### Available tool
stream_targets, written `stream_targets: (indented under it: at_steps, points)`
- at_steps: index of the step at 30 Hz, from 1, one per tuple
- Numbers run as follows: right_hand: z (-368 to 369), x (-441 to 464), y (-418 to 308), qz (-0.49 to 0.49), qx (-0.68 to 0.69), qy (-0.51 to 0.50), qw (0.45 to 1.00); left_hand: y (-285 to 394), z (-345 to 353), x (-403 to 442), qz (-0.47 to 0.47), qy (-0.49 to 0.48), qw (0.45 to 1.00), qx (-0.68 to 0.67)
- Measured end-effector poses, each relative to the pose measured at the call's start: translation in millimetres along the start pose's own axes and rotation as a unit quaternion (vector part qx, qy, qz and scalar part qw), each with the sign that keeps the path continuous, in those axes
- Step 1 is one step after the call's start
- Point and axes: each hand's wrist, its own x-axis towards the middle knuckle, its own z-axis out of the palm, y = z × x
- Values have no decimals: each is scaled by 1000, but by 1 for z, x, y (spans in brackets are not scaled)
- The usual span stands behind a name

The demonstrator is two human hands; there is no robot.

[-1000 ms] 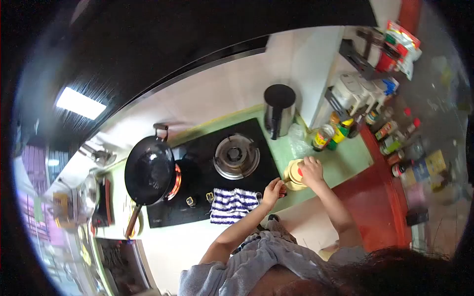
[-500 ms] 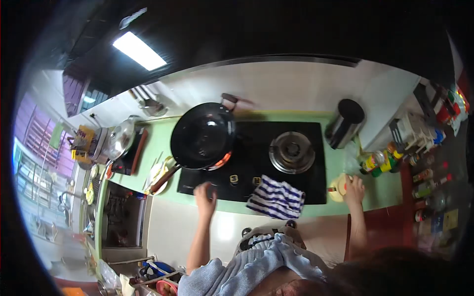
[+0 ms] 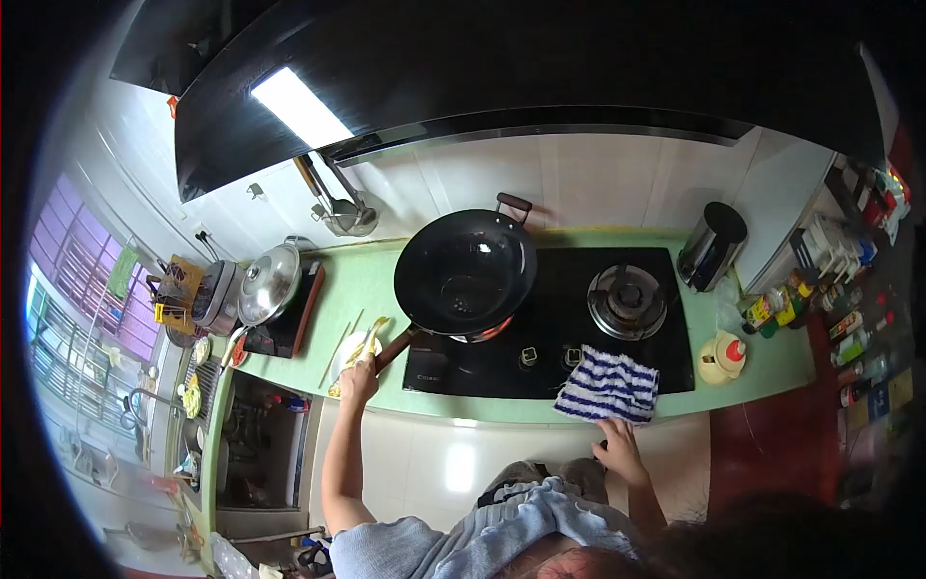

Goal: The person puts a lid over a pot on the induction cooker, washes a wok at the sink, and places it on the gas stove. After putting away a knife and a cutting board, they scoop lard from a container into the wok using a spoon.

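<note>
My left hand (image 3: 359, 380) is at the near rim of a white plate (image 3: 342, 361) of yellow-green food, its fingers closed on the plate; their tips are partly hidden. Beside it, the wooden handle (image 3: 394, 350) of a black wok (image 3: 465, 270) points toward me. The wok sits on the left burner, where an orange glow shows beneath it, and a little clear liquid seems to lie in its bottom. My right hand (image 3: 622, 452) is open at the counter's front edge, fingertips close to a blue-and-white striped cloth (image 3: 608, 385). Whether they touch the cloth, I cannot tell.
A cream jar (image 3: 719, 360) with a red top stands right of the black gas stove (image 3: 453, 372). Behind it are a dark metal cylinder (image 3: 712, 247) and several bottles (image 3: 776, 307). Chopsticks (image 3: 341, 347) lie left of the plate, near a lidded pan (image 3: 269, 283). Ladles (image 3: 342, 214) hang on the wall.
My left hand has moved left from the stove's front edge to the plate. The right has left the cream jar and come down beside the cloth. The whole view has shifted.
</note>
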Motion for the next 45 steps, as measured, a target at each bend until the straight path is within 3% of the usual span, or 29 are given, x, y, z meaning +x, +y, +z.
stream_targets:
  at_steps: [6,16,25,28,31,39,43,45]
  points:
    - [36,-20,-29,-1,-18,-16,1000,-21,-33,17,74,6,997,24]
    - [46,-20,-44,-1,-2,-47,999,-26,-57,29,99,-5,993,65]
    - [56,-26,-33,-3,7,-69,998,-24,-14,7,53,-29,998,2]
    - [50,-21,-33,-9,10,-90,996,-21,1,4,71,31,997,-8]
    - [48,-13,-29,-13,13,-134,991,-17,8,2,59,10,998,-30]
    - [68,28,-37,-142,-16,-233,962,-9,7,-10,10,42,999,-32]
    - [90,47,-66,-198,-20,-299,933,-18,4,-22,-9,11,995,-102]
    - [103,57,-94,-221,-18,-333,917,-29,-2,-45,3,67,987,-143]
